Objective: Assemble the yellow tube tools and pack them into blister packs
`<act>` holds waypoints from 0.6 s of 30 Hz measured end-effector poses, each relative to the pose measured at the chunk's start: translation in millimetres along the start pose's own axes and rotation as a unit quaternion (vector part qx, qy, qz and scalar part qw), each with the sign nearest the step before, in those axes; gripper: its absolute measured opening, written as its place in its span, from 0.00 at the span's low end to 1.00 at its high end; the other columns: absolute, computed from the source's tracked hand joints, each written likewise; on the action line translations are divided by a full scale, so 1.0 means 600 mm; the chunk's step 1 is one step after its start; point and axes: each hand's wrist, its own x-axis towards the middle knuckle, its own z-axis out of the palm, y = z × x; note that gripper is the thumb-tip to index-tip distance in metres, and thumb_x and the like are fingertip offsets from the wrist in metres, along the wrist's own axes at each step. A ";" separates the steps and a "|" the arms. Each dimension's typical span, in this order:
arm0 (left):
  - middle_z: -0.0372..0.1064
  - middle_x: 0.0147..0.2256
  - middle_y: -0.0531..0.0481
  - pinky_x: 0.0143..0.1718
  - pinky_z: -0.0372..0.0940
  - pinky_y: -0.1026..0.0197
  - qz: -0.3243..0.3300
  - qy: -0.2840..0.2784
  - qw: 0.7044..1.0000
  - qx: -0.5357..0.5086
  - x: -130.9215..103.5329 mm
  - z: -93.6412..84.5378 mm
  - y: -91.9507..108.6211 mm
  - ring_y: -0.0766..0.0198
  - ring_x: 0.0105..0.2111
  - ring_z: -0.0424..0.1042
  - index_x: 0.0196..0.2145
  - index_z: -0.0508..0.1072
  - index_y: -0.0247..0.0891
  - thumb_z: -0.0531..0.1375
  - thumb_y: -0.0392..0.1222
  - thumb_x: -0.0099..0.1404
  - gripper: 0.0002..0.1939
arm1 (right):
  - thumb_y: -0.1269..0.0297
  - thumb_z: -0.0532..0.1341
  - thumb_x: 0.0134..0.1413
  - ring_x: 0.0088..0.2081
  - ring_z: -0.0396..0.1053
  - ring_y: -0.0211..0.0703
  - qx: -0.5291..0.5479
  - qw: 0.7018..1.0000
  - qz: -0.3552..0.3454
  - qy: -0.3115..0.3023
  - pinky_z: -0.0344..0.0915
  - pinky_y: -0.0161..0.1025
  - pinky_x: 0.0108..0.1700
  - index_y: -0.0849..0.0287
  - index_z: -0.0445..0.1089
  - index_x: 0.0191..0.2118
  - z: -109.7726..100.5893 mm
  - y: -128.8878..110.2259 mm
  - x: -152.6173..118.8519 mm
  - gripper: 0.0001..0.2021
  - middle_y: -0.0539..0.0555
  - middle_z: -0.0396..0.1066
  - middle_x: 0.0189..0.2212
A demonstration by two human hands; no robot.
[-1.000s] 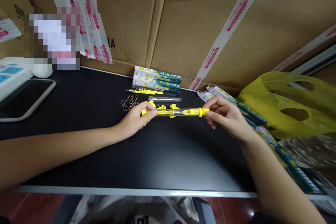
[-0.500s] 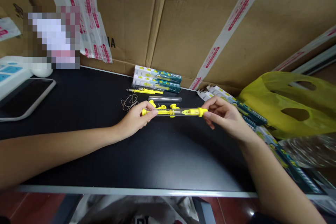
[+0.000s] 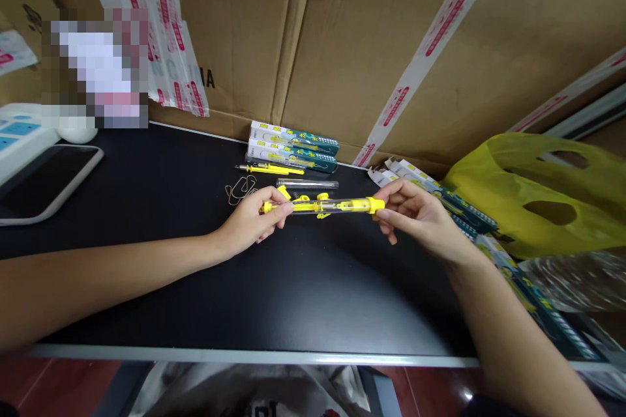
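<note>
Here we see the tube (image 3: 349, 206) (clear, yellow-ended), left hand (image 3: 255, 219) grasping one end, right hand (image 3: 421, 216) pinching the other

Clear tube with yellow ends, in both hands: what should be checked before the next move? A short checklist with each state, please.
1. Left hand grips the clear tube near its left end: ok, thumb and fingers pinch it.
2. Right hand is on the yellow cap: ok, fingertips hold it at the right end.
3. Cap fully seated: cannot tell; it meets the tube, but the fit is too small to judge.
4. Tube roughly level across the view: ok.
5. Loose yellow parts in full sight: not ok, the tube partly covers them.
6. Spare tube apart from the hands: ok, it lies beyond them.
</note>
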 end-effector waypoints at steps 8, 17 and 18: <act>0.62 0.24 0.58 0.13 0.53 0.73 0.013 0.000 1.000 0.001 0.002 0.002 -0.001 0.78 0.14 0.56 0.33 0.64 0.36 0.57 0.45 0.64 0.10 | 0.56 0.62 0.55 0.20 0.63 0.31 -0.048 0.999 0.011 0.017 0.62 0.28 0.17 0.59 0.65 0.34 -0.002 0.005 0.000 0.11 0.49 0.67 0.23; 0.62 0.24 0.57 0.13 0.53 0.73 0.013 -0.003 1.000 0.001 0.000 0.001 0.001 0.78 0.14 0.56 0.33 0.63 0.36 0.56 0.46 0.65 0.10 | 0.51 0.54 0.61 0.20 0.60 0.31 -0.094 0.996 0.001 0.007 0.58 0.27 0.17 0.58 0.62 0.31 0.006 0.014 0.000 0.15 0.49 0.66 0.23; 0.62 0.24 0.57 0.13 0.53 0.73 0.013 -0.003 1.000 0.001 -0.001 0.001 0.002 0.78 0.14 0.56 0.32 0.63 0.36 0.56 0.46 0.65 0.10 | 0.51 0.52 0.62 0.20 0.60 0.31 -0.100 0.995 0.003 0.007 0.58 0.28 0.18 0.58 0.62 0.31 0.008 0.015 0.000 0.16 0.49 0.66 0.23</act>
